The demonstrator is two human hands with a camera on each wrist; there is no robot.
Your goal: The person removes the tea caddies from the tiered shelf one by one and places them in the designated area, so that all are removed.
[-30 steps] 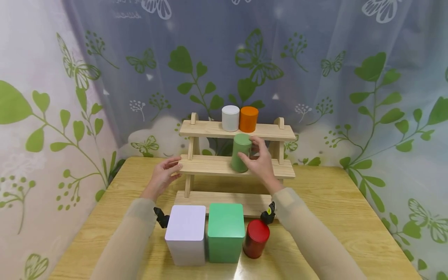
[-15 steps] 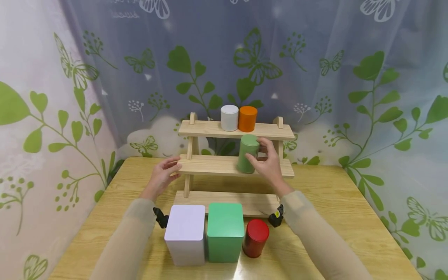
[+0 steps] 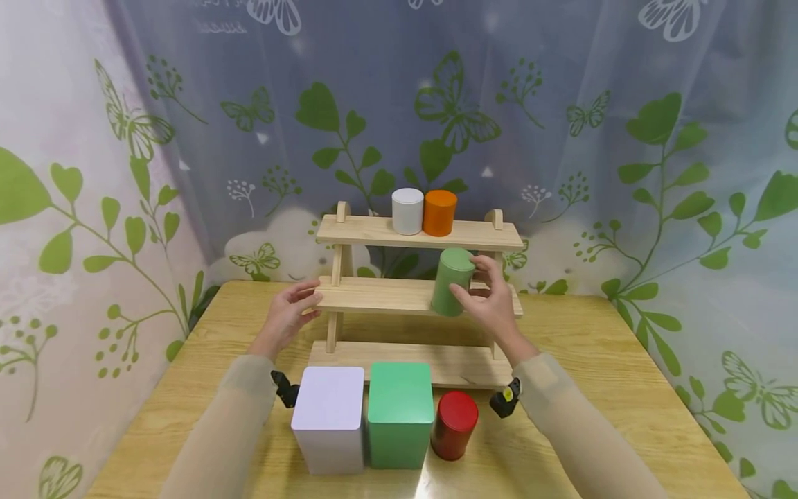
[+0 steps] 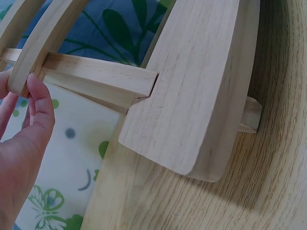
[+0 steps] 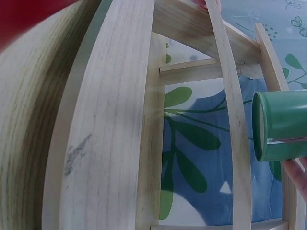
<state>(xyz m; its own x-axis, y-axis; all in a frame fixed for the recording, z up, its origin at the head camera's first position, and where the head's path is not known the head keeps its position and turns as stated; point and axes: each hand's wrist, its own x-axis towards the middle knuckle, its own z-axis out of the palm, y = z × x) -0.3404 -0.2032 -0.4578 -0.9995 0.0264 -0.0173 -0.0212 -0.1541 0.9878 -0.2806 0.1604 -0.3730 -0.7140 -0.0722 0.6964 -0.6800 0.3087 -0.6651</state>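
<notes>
My right hand point(image 3: 495, 305) grips a green cylindrical tin point(image 3: 453, 283) at the right part of the middle shelf point(image 3: 374, 294). The tin leans slightly, and its base shows in the right wrist view, where the tin point(image 5: 283, 125) looks apart from the board. Only some fingertips point(image 5: 296, 175) appear there. My left hand point(image 3: 289, 315) holds the left end of the middle shelf between thumb and fingers, as the left wrist view also shows, with the hand point(image 4: 26, 143) at its edge. A white tin point(image 3: 408, 211) and an orange tin point(image 3: 439, 213) stand side by side on the top shelf point(image 3: 361, 230).
The three-tier wooden stand has its bottom shelf point(image 3: 411, 362) low on the table point(image 3: 561, 346). In front of it stand a white box point(image 3: 329, 423), a green box point(image 3: 400, 419) and a red tin point(image 3: 454, 426). A patterned curtain point(image 3: 374, 83) hangs behind.
My right hand has carried the green tin rightward along the middle shelf, and the tin now tilts slightly, its base nearer the front edge. My left hand has stayed on the shelf end.
</notes>
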